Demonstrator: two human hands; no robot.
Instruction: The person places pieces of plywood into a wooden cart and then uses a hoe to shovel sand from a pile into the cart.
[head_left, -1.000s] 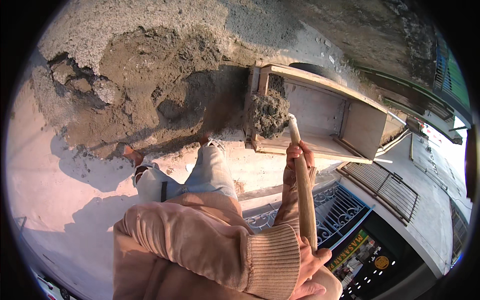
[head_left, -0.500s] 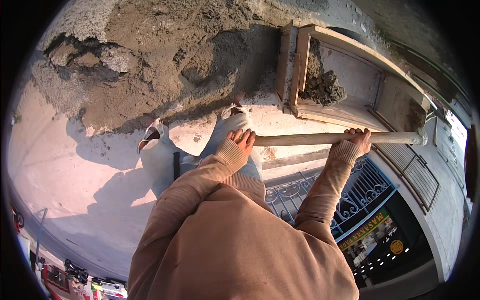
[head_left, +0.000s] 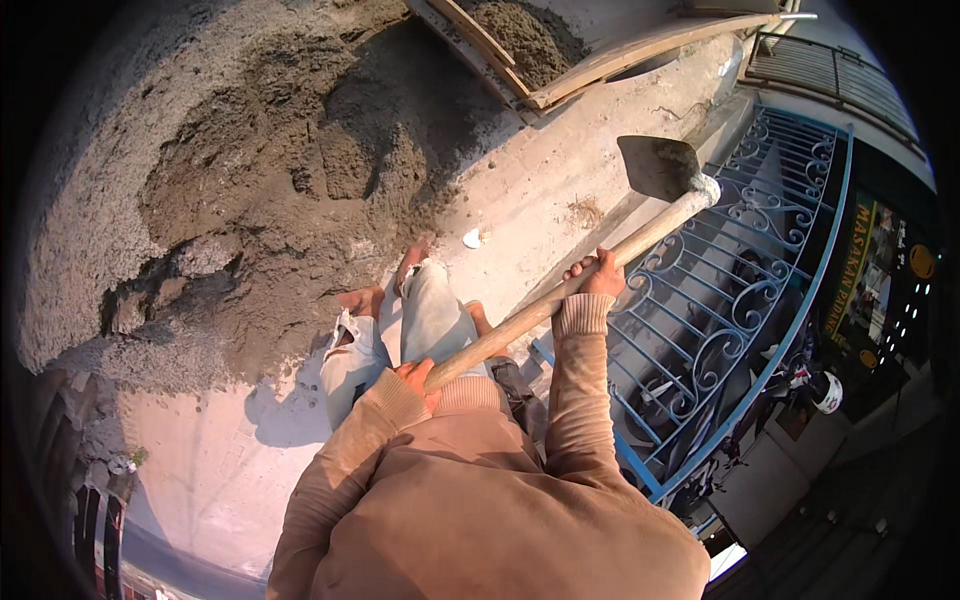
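A long-handled hoe (head_left: 530,312) slants across in front of me, its handle rising to the right. Its flat dark metal blade (head_left: 655,165) is up off the ground, with a little wet mix on it. Near the handle's lower end, my left hand (head_left: 416,380) is closed round the wood by my waist. My right hand (head_left: 598,278) grips farther up, nearer the blade. Ahead and to the left lies a broad heap of wet grey-brown mortar (head_left: 260,190), hollowed out on its right side. My feet stand at the heap's near edge.
A wooden mixing box (head_left: 640,45) with mortar (head_left: 525,40) in it stands at the far right of the heap. Blue scrolled metal railing (head_left: 700,320) runs along my right, close to the hoe, with a motorbike beyond it. A small white scrap (head_left: 472,239) lies on the pale concrete.
My view has turned, and the hoe has swung from nearly level to a slant. Its blade has come into sight, away from the wooden box. Both hands still grip the handle.
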